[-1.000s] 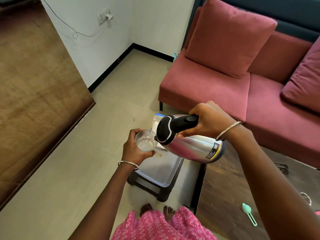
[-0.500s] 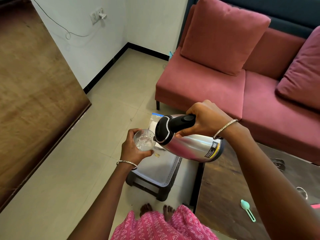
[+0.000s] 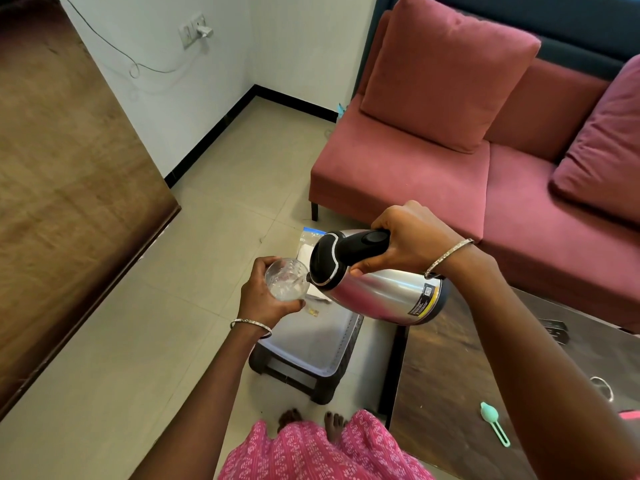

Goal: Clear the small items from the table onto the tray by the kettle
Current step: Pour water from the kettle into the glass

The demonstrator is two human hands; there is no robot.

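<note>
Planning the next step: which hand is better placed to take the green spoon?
Probably right: the spoon lies on its side, once the right hand sets down the kettle. The left hand holds a glass.

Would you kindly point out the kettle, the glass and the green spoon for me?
kettle (image 3: 381, 296), head view, steel body.
glass (image 3: 286, 279), head view, inside wall.
green spoon (image 3: 489, 414), head view, its bowl.

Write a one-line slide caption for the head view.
The right hand tips the steel kettle toward a clear glass held in the left hand, above the tray.
</note>
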